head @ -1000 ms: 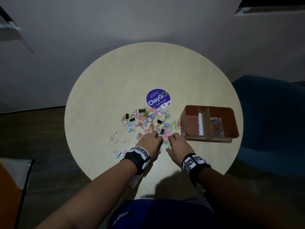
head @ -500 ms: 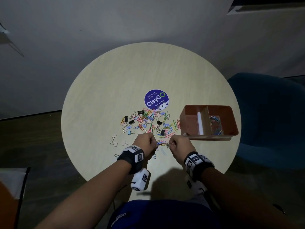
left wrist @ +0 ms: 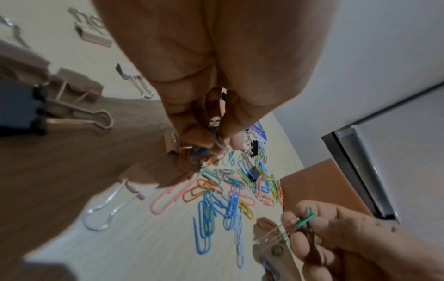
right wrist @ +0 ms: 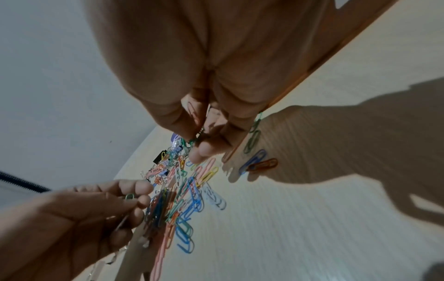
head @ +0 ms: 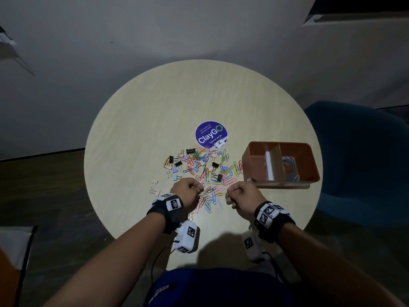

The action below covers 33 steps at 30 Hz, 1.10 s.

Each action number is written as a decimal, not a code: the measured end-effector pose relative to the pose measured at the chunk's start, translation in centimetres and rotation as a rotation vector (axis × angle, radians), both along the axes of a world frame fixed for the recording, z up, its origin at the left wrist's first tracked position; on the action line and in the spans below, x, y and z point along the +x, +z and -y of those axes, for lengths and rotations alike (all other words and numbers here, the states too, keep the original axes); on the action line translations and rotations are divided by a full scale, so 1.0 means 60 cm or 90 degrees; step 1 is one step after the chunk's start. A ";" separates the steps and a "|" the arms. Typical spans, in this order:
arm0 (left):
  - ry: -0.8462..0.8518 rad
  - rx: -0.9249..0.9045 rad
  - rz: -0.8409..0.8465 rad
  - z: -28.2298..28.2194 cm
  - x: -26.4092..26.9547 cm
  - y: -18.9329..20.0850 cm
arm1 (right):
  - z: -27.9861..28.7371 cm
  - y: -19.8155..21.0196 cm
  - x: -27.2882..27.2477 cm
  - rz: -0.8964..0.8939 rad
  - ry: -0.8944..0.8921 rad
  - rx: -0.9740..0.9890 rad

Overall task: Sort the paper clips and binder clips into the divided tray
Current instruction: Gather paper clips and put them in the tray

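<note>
A heap of coloured paper clips (head: 209,196) mixed with black and pastel binder clips (head: 214,165) lies mid-table. Both hands hover over its near edge, fingers curled. The left hand (head: 200,189) pinches a few paper clips (left wrist: 217,139) between thumb and fingertips. The right hand (head: 230,194) grips a small bunch of paper clips (right wrist: 195,136), a green one (left wrist: 305,221) sticking out. The brown divided tray (head: 251,165) stands to the right of the heap. Its right compartment holds several paper clips (head: 290,169). What its left compartment holds is not visible.
A round purple ClayGo sticker (head: 211,135) lies beyond the heap. A few white binder clips (head: 155,188) lie apart at the left. A blue chair (head: 363,160) stands beside the table's right edge. The round table (head: 137,129) ends just behind my wrists.
Both hands have come up off the heap and drawn apart, each keeping paper clips in its fingers. The tray has not moved.
</note>
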<state>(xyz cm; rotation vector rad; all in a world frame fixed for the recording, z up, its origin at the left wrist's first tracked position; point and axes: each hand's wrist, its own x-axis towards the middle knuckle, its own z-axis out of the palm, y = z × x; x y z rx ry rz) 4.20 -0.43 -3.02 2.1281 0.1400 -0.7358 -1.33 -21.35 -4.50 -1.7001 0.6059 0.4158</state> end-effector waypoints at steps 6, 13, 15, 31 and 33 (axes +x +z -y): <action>0.282 -0.255 -0.273 0.011 0.002 0.002 | -0.001 0.004 -0.005 -0.050 -0.139 0.083; -0.193 0.175 0.089 0.009 -0.001 -0.002 | 0.013 0.004 -0.011 -0.071 -0.072 0.087; -0.281 0.250 0.139 0.010 -0.003 -0.009 | 0.012 0.003 -0.012 -0.075 -0.033 0.045; -0.371 0.319 0.181 0.016 -0.017 -0.025 | -0.008 0.014 -0.031 -0.065 0.388 -0.451; -0.318 0.259 0.193 0.010 -0.017 -0.021 | -0.015 0.012 -0.027 -0.064 0.396 -0.491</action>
